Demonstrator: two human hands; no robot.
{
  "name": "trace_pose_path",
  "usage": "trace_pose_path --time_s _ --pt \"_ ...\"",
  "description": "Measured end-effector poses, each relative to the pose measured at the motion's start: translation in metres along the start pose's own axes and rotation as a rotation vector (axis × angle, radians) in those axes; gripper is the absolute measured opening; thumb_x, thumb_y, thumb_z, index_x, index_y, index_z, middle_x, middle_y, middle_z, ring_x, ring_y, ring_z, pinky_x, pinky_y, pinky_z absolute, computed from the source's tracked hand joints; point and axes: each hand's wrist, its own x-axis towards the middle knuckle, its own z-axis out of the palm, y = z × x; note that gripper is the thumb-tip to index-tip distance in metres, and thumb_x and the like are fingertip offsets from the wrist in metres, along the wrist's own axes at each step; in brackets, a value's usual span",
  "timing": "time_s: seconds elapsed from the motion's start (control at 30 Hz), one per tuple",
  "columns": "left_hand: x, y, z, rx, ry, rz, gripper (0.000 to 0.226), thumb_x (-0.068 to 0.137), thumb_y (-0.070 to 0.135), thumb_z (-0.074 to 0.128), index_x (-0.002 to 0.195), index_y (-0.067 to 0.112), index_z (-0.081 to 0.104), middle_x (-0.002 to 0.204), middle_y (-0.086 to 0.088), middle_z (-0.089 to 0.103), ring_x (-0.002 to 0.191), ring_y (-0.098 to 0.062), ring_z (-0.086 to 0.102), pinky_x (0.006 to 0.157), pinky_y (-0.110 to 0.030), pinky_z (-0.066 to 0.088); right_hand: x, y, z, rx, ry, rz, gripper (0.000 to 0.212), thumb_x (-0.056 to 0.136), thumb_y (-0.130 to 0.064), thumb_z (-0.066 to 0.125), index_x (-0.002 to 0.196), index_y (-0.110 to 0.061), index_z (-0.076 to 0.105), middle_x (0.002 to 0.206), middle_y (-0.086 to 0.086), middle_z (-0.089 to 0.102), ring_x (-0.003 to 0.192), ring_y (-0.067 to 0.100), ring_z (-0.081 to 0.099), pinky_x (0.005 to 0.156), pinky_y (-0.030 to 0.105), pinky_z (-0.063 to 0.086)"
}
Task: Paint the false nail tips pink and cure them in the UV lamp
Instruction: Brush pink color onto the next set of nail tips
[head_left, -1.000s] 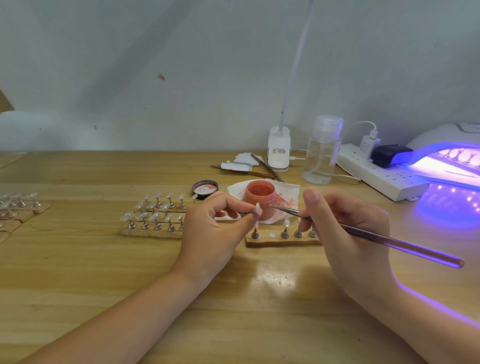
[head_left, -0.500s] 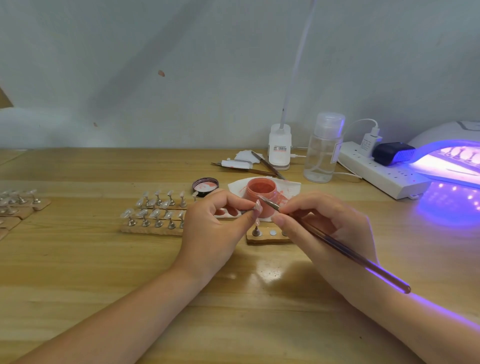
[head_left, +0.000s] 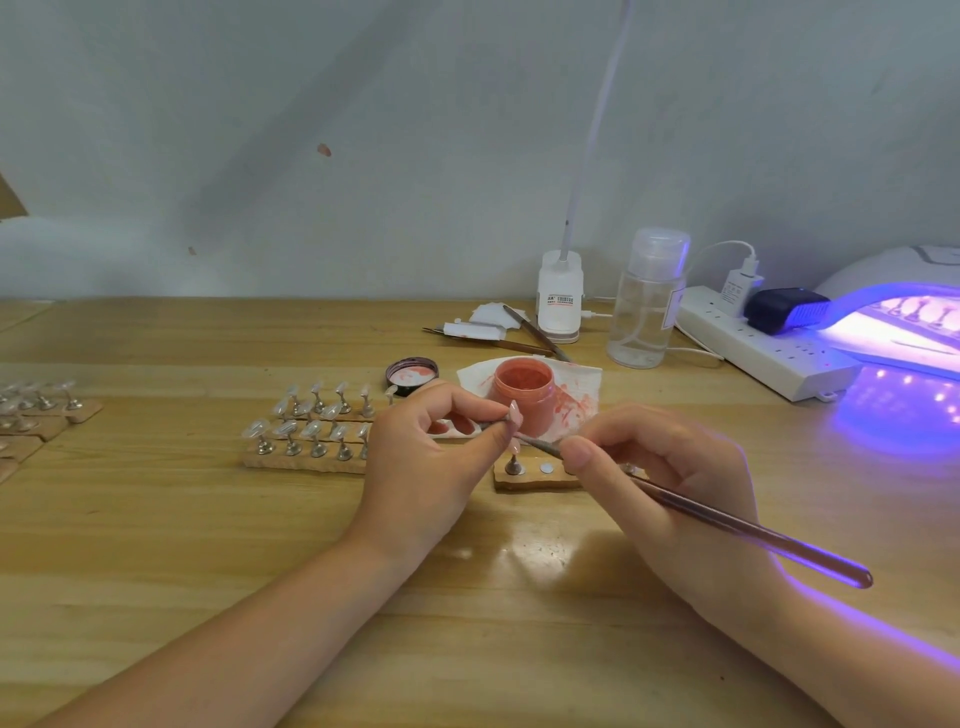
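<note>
Pink gel fills the open jar (head_left: 521, 387), which stands on a stained paper towel (head_left: 579, 387) on the wooden surface (head_left: 208, 545), just behind both hands. The left hand (head_left: 426, 467) pinches a single nail tip (head_left: 514, 414) on its small stand between thumb and forefinger, holding it upright in front of the jar. The right hand (head_left: 670, 478) grips a slim brush (head_left: 696, 512) near the bristle end, fingers curled round the handle, with the bristles meeting the lower edge of the tip. Directly below lies a small wooden block (head_left: 535, 474) carrying one stand and bare metal spots; a larger block of unpainted clear tips (head_left: 306, 436) sits to the left, and more rows lie at the far left edge. The UV lamp (head_left: 904, 322) glows violet at the right, with tips already inside it. The step in hand appears to be coating this one tip. It is likely done best by bracing both hands on the surface, drawing thin strokes along the length of the tip, keeping gel off the pinching fingers, and reloading sparingly from the jar. A thick coat would probably pool at the edges and cure unevenly.
</note>
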Motion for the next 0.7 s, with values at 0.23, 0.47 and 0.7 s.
trace_pose_path --time_s 0.23,0.47,0.7 --pt "0.0005 -0.0003 0.0011 -0.012 -0.015 -0.002 0.022 0.068 0.016 0.077 0.06 0.032 0.065 0.071 0.006 0.067 0.067 -0.003 0.054 0.064 -0.012 0.039 0.0031 0.0008 0.004 0.039 0.095 0.118 0.009 0.078 -0.025 0.068 0.07 -0.025 0.065 0.062 -0.011 0.062 0.051 0.001 0.056 0.052 0.007 0.039" --pt "0.0006 -0.0002 0.001 -0.011 -0.023 -0.001 0.024 0.068 0.013 0.078 0.06 0.031 0.065 0.07 0.006 0.066 0.064 0.001 0.052 0.064 -0.011 0.039 -0.0019 -0.0008 0.0013 -0.017 0.071 0.053 0.023 0.085 -0.028 0.052 0.065 -0.022 0.062 0.061 -0.006 0.059 0.05 0.006 0.052 0.05 0.016 0.041" --pt "0.0004 0.0006 0.0009 -0.013 -0.035 0.0 0.019 0.068 0.015 0.077 0.062 0.03 0.066 0.07 0.004 0.066 0.067 -0.004 0.055 0.066 -0.017 0.041 0.0052 0.0009 0.0066 -0.01 0.138 0.109 0.019 0.086 -0.033 0.05 0.07 -0.03 0.061 0.062 -0.003 0.06 0.053 0.011 0.055 0.051 0.027 0.047"
